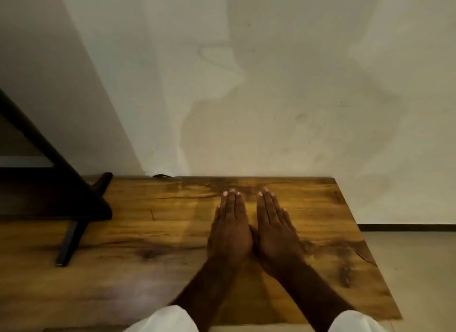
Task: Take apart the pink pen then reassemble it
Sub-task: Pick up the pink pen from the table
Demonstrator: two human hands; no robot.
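Head: hands [230, 230] seemingly flat on table [148, 208]

There is one wooden table [148, 220]. Two hands lie flat on the table: one left hand [230, 230] and one right hand [276, 235]. Two white sleeves show at the table's near edge: one left sleeve [162, 319] and one right sleeve [352, 321]. One dark stand [49, 196] is at the table's left side.

Left hand [230, 229] and right hand [275, 229] flat on wooden bench [148, 233], palms down, fingers straight, thumbs touching. White sleeves [170, 319] at bottom edge. Dark stand [49, 183] on bench left. Pale wall [271, 84] behind.
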